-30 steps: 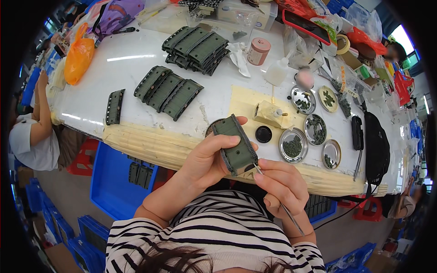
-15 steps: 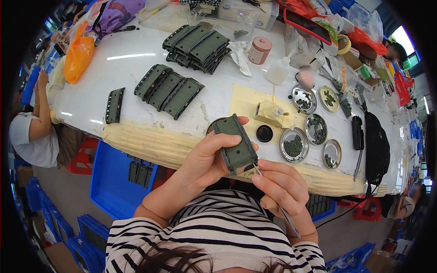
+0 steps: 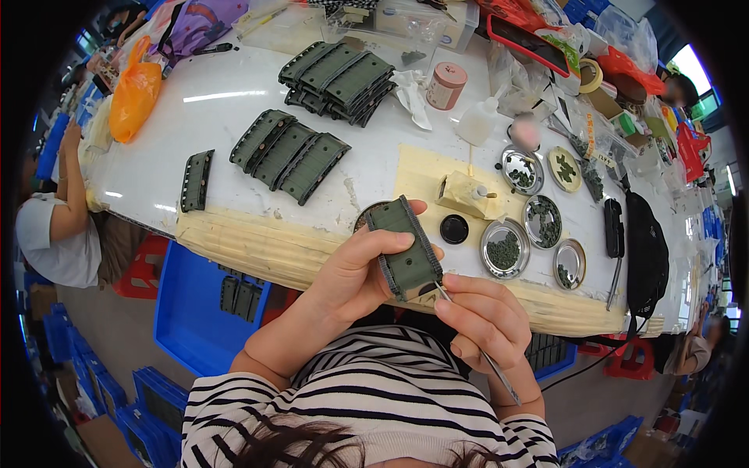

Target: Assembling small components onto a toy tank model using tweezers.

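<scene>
My left hand grips a dark green model panel with darker ridged edges, thumb on its face. The panel is tilted above the table's front edge. In my right hand, fingers pinch a slim silver metal tool; whether it is tweezers I cannot tell. Its tip meets or nearly meets the panel's lower right corner. Similar green panels lie in a group beyond my left hand, with a stack of panels behind and a single narrow panel farther left.
Right of my hands stand small metal dishes of tiny green parts, a black round lid and a tape-covered block. A squeeze bottle and pink jar stand behind. A blue bin is below left; a co-worker sits far left.
The tool in my right hand has shifted slightly, its rear end moving a little right and down. My left hand and the panel have hardly moved.
</scene>
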Demonstrator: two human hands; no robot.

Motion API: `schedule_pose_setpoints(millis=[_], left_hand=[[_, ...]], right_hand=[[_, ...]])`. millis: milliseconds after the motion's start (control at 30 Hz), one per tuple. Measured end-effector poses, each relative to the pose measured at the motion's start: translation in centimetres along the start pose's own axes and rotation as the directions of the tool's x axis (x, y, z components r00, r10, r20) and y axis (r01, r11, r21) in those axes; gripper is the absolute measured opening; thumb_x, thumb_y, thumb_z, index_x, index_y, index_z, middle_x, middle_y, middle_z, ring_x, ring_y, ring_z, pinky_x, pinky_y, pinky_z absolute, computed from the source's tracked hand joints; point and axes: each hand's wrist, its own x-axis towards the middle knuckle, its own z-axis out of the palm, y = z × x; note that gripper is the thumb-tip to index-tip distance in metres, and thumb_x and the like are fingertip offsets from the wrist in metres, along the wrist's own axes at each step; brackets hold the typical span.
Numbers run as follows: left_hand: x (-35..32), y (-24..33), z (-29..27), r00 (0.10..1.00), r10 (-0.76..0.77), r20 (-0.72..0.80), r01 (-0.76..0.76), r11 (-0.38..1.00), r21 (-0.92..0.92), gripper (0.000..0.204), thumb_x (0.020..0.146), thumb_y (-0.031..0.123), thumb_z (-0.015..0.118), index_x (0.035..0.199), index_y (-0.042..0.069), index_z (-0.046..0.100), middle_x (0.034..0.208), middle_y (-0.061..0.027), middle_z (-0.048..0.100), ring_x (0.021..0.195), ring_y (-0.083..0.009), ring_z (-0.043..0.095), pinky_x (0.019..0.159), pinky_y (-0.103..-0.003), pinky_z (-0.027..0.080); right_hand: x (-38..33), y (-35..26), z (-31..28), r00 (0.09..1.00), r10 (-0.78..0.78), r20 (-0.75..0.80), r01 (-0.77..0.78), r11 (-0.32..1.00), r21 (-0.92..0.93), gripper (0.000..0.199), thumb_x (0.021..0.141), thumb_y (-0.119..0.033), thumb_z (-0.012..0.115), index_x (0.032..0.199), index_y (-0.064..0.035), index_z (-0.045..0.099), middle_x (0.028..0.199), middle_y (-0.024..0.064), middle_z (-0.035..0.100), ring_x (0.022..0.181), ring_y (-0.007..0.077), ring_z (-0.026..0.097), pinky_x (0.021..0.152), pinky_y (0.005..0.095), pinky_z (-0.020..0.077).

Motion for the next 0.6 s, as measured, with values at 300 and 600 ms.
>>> schedule_pose_setpoints(millis=[300,600], left_hand=[[-0.01,-0.01,-0.07,1.0,0.005,0.007,-0.005,1.0,0.007,0.047,0.086,0.009,0.055,0.132,0.0,0.045,0.103,-0.0126,0.06,0.093,-0.0229,0.065,0.08,-0.034,0.055],[0.06,-0.09,-0.12,1.0,0.023,0.002,-0.023,1.0,-0.006,0.046,0.086,0.01,0.056,0.13,0.001,0.046,0.104,-0.0122,0.06,0.094,-0.0232,0.065,0.082,-0.035,0.054]], right_hand=[[-0.01,-0.02,0.06,1.0,-0.003,-0.003,0.003,1.0,0.001,0.031,0.082,-0.02,0.069,0.104,0.0021,0.068,0.094,0.0131,0.067,0.094,0.029,0.068,0.076,0.0325,0.0576],[-0.02,0.0,0.42,1.0,-0.019,-0.019,0.018,0.999,-0.05,0.031,0.083,-0.022,0.068,0.102,0.0023,0.068,0.093,0.0126,0.067,0.094,0.0293,0.068,0.076,0.032,0.0578]])
